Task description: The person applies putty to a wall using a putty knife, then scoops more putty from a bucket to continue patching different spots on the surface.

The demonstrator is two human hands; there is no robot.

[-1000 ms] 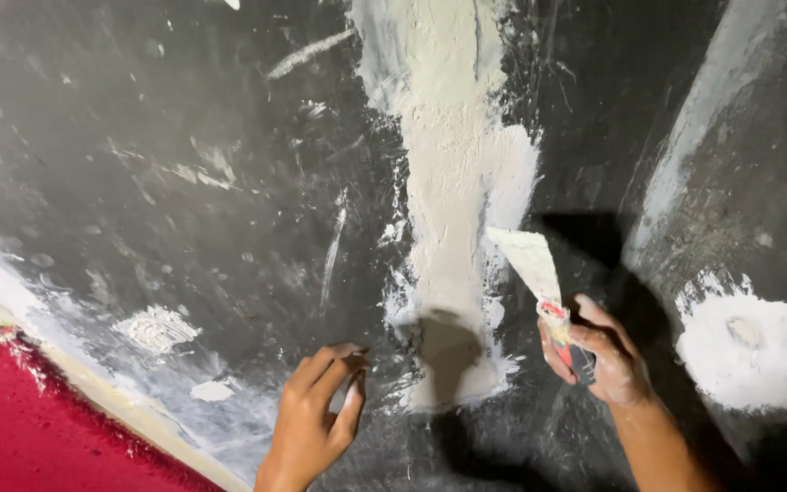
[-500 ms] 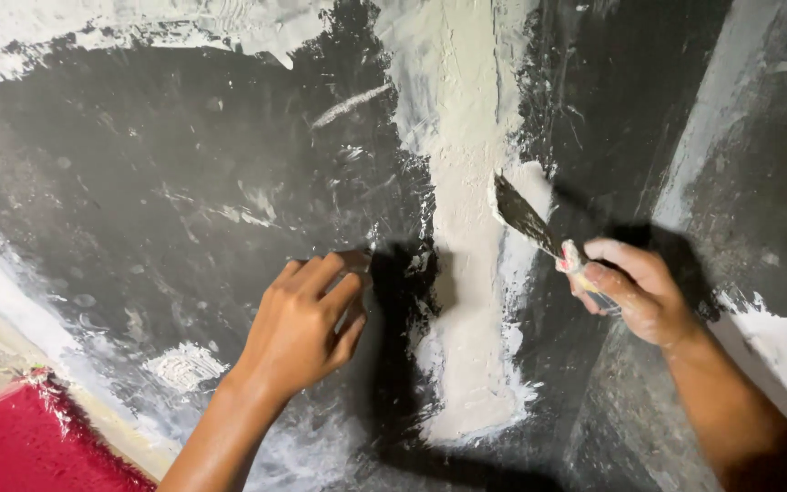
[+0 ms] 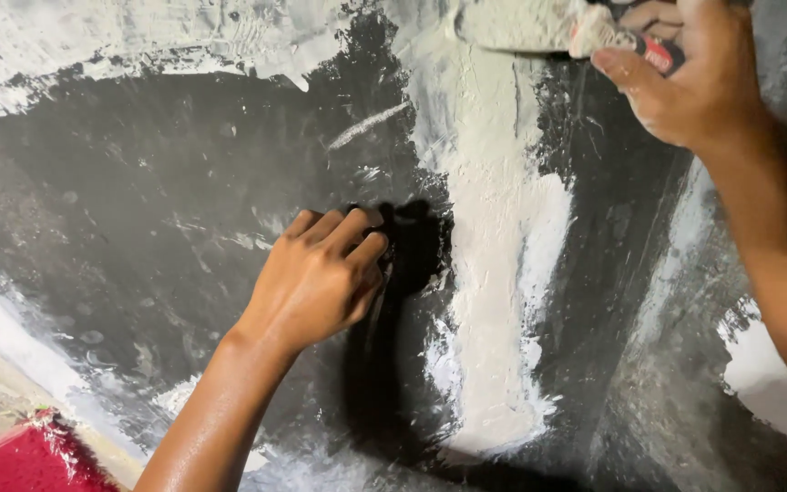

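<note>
Right hand: the right hand (image 3: pixel 694 77) is seen at the top right edge, fingers closed round the red-and-white handle of a putty knife (image 3: pixel 585 27).
Putty knife: the blade is loaded with pale filler and laid flat against the wall at the head of the plaster strip (image 3: pixel 494 273); the blade tip is cut off by the frame edge.
Change, right hand: against the pictures of a second and half a second ago, the knife has been carried from the lower end of the strip, past its middle, to its top. An upward spreading pass is judged to be near its end.
Left hand: the left hand (image 3: pixel 321 278) is braced on the dark wall (image 3: pixel 138 210) just left of the strip, fingers curled loosely, nothing gripped.
Change, left hand: it has been shifted up the wall along with the knife.
Surroundings: white patches are noted at the upper left and lower right; a red surface (image 3: pixel 20 460) shows at the lower left corner.
</note>
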